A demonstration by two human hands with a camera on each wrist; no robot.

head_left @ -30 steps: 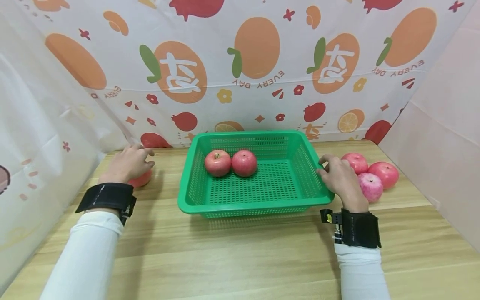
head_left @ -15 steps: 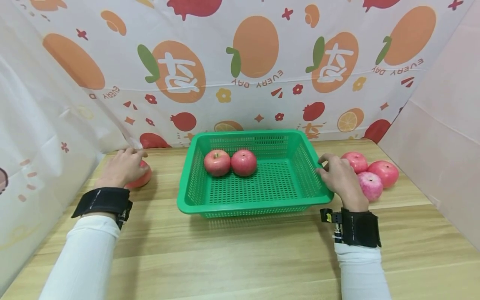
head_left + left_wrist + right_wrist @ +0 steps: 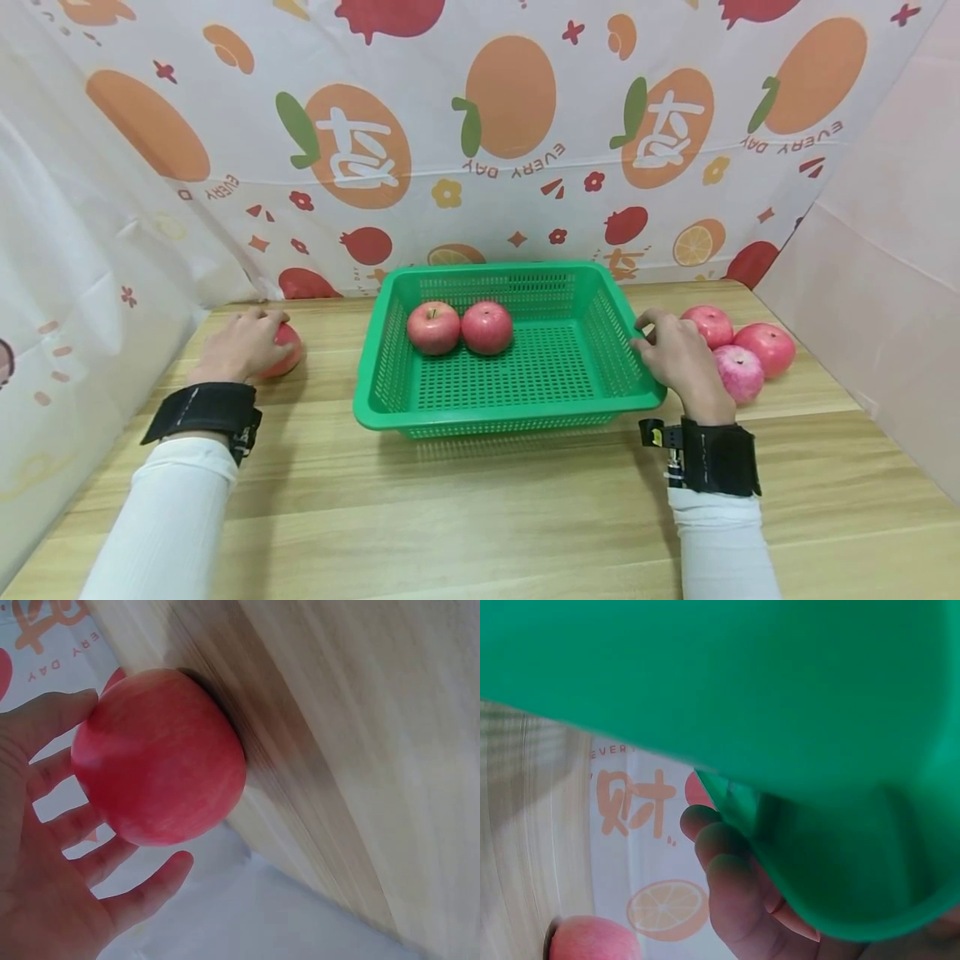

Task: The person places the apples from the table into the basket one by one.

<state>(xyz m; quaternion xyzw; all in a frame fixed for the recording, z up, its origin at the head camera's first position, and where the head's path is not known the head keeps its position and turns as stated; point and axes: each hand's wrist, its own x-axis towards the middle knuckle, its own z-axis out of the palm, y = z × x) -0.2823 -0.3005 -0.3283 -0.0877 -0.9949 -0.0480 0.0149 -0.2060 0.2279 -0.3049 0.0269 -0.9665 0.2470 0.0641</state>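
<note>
At the table's left side, my left hand [image 3: 238, 346] lies around a red apple [image 3: 161, 761]. In the left wrist view the thumb touches the apple's edge; several fingers reach behind it, and the little finger stands apart. This apple is on the table. My right hand [image 3: 678, 358] grips the right rim of a green plastic basket [image 3: 510, 419], its fingers [image 3: 731, 889] curled under the rim. Inside the basket, two red apples [image 3: 434, 327] sit side by side towards the left.
Right of the basket, beside my right hand, a red apple [image 3: 708, 325], another red apple [image 3: 767, 348] and a paler pink apple [image 3: 739, 373] cluster together. A fruit-print cloth [image 3: 517, 200] hangs behind the wooden table [image 3: 465, 517].
My left hand has shifted slightly left and lower, settling around the apple, of which more now shows. My right hand and the basket stay in place.
</note>
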